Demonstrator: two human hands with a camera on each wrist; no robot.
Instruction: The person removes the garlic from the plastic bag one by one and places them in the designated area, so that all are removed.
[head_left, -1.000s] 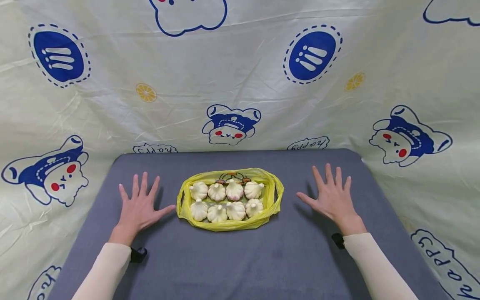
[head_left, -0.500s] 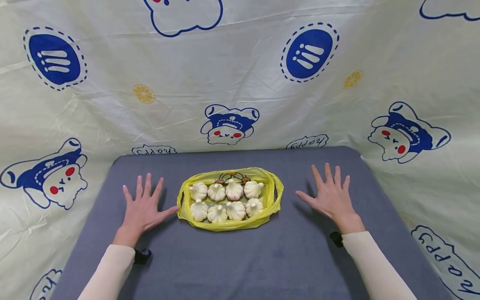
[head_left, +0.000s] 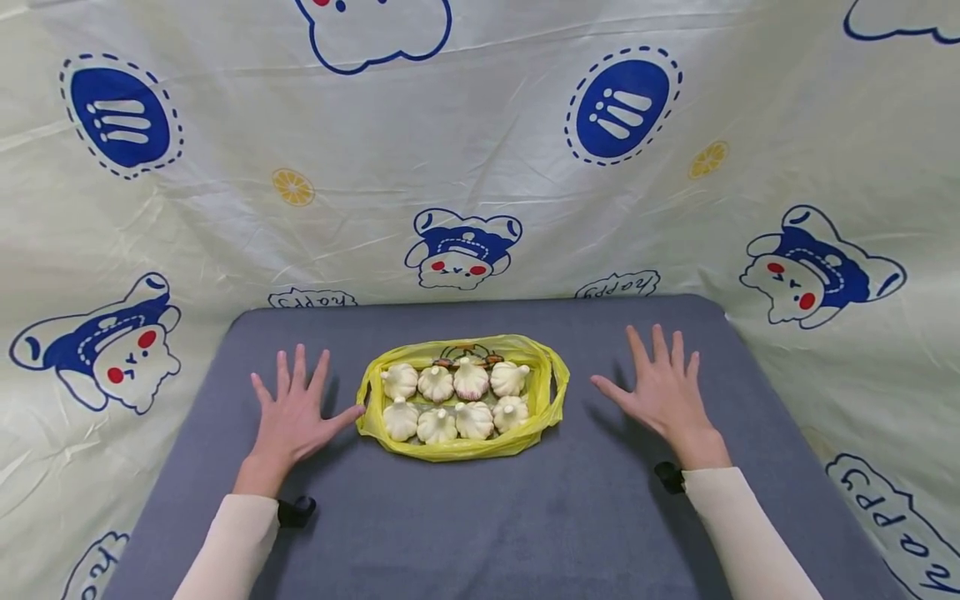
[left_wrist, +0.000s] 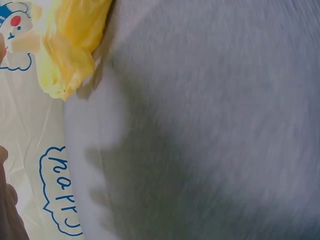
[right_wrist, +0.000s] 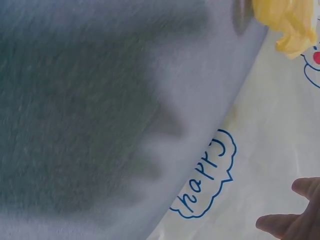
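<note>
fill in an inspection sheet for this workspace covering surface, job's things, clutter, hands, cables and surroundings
Surface: grey-blue fabric-covered table with rounded far corners.
Job's things: eight whitish, round garlic bulbs visible, two rows of four, inside an open yellow plastic bag.
Clutter: nothing seen.
Hands: left hand spread, thumb at the bag's edge, contact unclear; right hand spread, apart from the bag.
Cables: nothing seen.
Surroundings: white blue-printed sheet behind and at both sides.
</note>
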